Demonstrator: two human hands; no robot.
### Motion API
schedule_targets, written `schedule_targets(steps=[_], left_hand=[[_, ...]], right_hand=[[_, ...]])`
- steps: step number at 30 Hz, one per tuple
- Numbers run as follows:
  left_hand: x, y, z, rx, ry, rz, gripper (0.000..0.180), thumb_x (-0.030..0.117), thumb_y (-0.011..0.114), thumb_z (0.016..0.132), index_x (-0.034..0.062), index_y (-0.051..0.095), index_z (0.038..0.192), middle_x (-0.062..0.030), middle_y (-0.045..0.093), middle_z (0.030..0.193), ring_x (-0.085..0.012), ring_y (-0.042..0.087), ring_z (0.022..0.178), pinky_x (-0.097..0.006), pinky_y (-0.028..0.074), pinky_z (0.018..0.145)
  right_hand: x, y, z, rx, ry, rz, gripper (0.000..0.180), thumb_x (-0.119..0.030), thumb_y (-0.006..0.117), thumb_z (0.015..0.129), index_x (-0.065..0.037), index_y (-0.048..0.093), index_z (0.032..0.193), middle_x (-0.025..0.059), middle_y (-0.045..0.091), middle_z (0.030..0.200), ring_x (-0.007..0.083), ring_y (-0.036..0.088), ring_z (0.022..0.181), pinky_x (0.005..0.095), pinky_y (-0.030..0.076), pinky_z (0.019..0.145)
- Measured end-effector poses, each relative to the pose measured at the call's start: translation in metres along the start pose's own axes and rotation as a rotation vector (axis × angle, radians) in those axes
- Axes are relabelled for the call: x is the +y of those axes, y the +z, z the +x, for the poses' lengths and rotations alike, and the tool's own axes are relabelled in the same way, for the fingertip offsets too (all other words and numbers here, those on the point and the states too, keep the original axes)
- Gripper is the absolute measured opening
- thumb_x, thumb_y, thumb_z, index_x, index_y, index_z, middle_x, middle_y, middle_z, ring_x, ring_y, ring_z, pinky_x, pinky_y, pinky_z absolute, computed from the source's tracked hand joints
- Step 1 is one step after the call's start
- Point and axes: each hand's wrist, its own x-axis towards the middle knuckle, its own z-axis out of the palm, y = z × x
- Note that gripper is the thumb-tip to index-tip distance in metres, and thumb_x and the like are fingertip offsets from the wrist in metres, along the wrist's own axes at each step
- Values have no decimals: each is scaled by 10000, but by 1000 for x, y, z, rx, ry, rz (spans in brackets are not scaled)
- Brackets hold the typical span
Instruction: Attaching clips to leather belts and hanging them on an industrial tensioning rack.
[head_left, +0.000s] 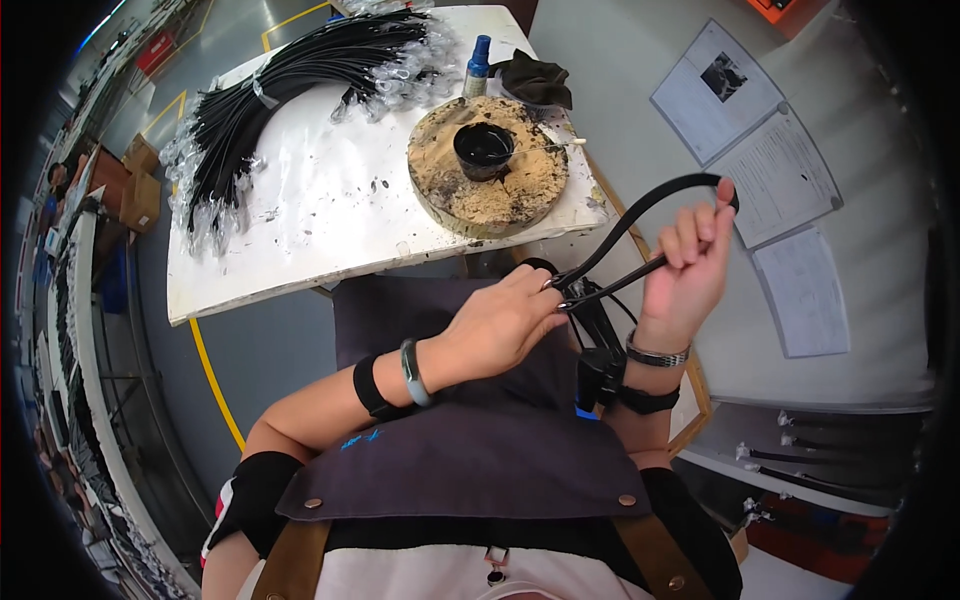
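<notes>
A thin black strap [632, 213] is bent into a long loop in front of my apron. My left hand [503, 322] is closed on its two ends, where small shiny metal fittings [562, 296] show at the fingertips. Farther right, my right hand [690, 255] is raised with its fingers curled round the looped end. Beyond my hands, a round, stained board [437, 186] rests on the white table [300, 262]. On the board sits a small black pot [484, 152] of dark liquid, with a thin stick [545, 150] lying across its rim.
A bundle of black straps [285, 85] with clear plastic-wrapped ends lies at the table's far left. A blue-capped bottle [477, 68] and a dark cloth [535, 80] are behind the board. Paper sheets [780, 175] hang on the right-hand wall. More straps [830, 443] lie at lower right.
</notes>
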Motion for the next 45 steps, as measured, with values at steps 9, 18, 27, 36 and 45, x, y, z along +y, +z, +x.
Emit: schedule_targets(steps=[9, 18, 27, 36, 45], left_hand=[[-19, -29, -25, -251, -105, 371, 162, 216, 561, 846, 63, 519, 814, -75, 489, 746, -240, 550, 727, -357, 452, 571], [-27, -28, -43, -74, -68, 343, 132, 207, 546, 853, 75, 544, 850, -61, 478, 774, -226, 551, 717, -345, 464, 548], [-26, -27, -49, -44, -102, 267, 178, 240, 547, 861, 78, 524, 789, -57, 483, 741, -224, 556, 699, -348, 465, 535], [-33, -37, -58, -123, -75, 325, 156, 218, 546, 853, 72, 534, 799, -62, 491, 771, -224, 561, 731, -342, 470, 560], [-32, -59, -70, -77, -106, 417, 154, 207, 563, 841, 72, 512, 788, -60, 462, 759, -207, 541, 694, -331, 454, 534]], right_hand=[[-10, -37, -11, -43, 104, 194, 197, -204, 403, 970, -35, 493, 1015, -45, 344, 650, 42, 328, 552, 200, 342, 538], [21, -81, -28, 199, 339, 22, 188, -256, 438, 957, -83, 513, 946, -49, 413, 673, 46, 406, 584, 206, 401, 576], [18, -82, -17, 64, 471, -118, 205, -265, 463, 946, -68, 513, 976, -27, 446, 701, 78, 434, 627, 211, 399, 592], [35, -16, 31, -504, 210, -995, 341, -149, 540, 885, -8, 479, 1189, 20, 528, 889, 87, 494, 797, 214, 432, 670], [84, 35, 70, -656, 150, -813, 254, -234, 442, 954, -31, 567, 866, -20, 503, 728, 32, 443, 628, 166, 388, 555]])
